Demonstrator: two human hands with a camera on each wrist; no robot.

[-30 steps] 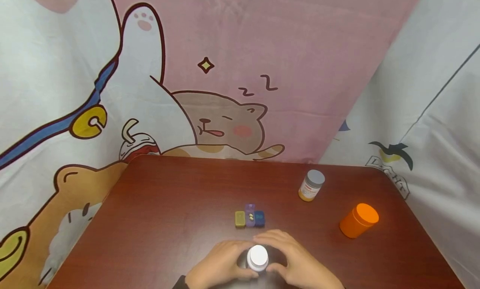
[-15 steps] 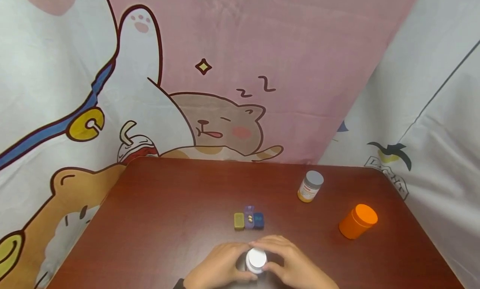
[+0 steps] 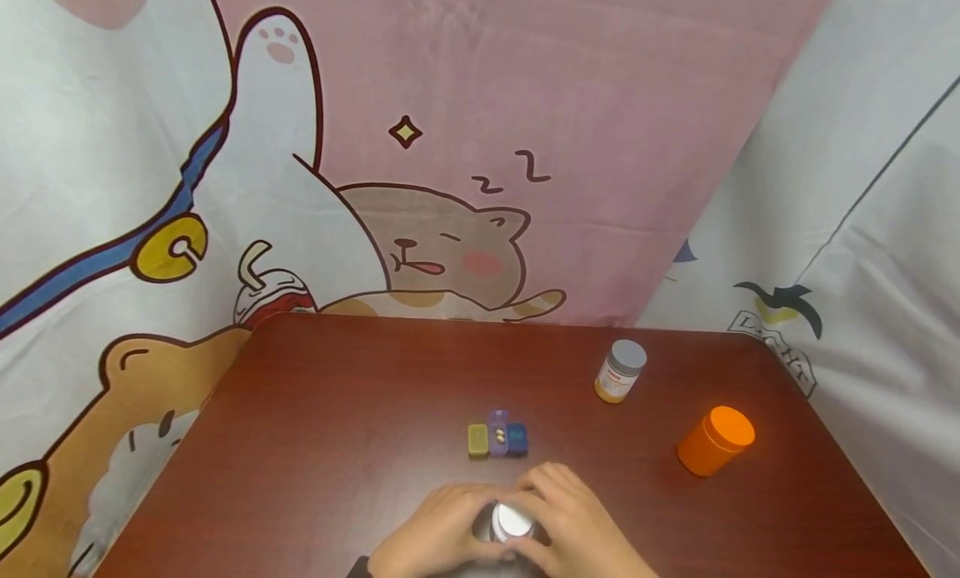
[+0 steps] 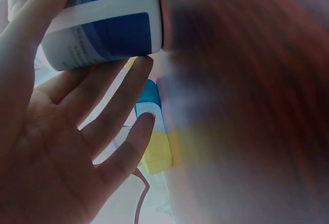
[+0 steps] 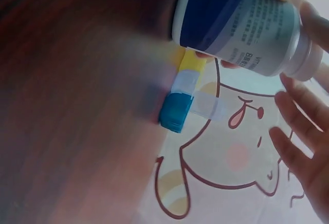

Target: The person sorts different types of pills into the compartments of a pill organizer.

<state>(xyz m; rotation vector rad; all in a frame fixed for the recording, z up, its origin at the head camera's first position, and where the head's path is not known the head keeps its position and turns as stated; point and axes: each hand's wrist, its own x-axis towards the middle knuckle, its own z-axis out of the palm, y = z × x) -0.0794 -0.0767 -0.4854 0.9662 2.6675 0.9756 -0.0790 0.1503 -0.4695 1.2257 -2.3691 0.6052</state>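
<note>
A white pill bottle (image 4: pixel 108 29) with a dark blue label stands upright on the table near its front edge, between both hands. My left hand (image 3: pixel 433 530) grips the bottle body from the left, with thumb and fingers round it. From the right, my right hand (image 3: pixel 573 524) pinches the white cap (image 5: pixel 307 59) between thumb and forefinger, and its other fingers spread off the bottle. In the head view the right hand's fingers partly cover the cap top. Just beyond the hands lies a small pill organizer (image 3: pixel 498 439) with yellow, purple and blue compartments. The purple lid stands open over several pale pills.
Toward the back right stands a jar (image 3: pixel 619 371) with a grey lid and white label. An orange bottle (image 3: pixel 716 441) is farther right and nearer. The reddish-brown table (image 3: pixel 337 403) ends at a patterned cloth (image 3: pixel 600 145) behind.
My right hand has shifted left and turned, so its thumb and fingers now close over the cap. The left hand and bottle stay nearly in place.
</note>
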